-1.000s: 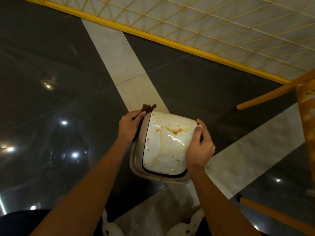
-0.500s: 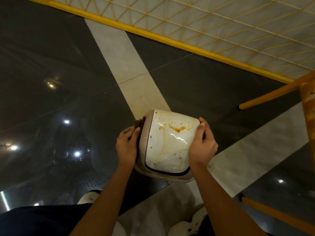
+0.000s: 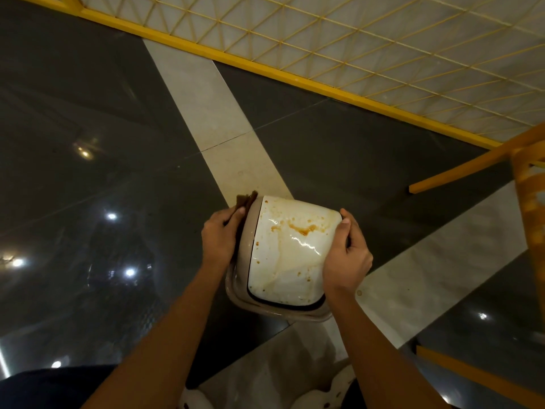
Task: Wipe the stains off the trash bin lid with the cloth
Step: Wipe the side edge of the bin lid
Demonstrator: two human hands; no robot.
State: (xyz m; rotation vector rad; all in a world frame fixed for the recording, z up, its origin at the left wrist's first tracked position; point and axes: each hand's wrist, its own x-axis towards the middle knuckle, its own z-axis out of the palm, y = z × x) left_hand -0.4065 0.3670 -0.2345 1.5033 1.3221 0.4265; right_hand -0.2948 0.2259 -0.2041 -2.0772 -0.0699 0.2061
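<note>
Lid point(image 3: 283, 255): your right hand point(image 3: 345, 258) grips its edge, left hand point(image 3: 219, 234) pinches the cloth point(image 3: 246, 199) alongside, so sweep it across the brown stains point(image 3: 302, 230).

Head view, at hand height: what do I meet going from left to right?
In order: left hand → cloth → bin lid → right hand → yellow wooden frame.

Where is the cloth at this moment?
Head view, just left of centre: the dark brown cloth is held by the left hand against the left edge of the stained white plastic trash bin lid, poking out at its far-left corner.
</note>
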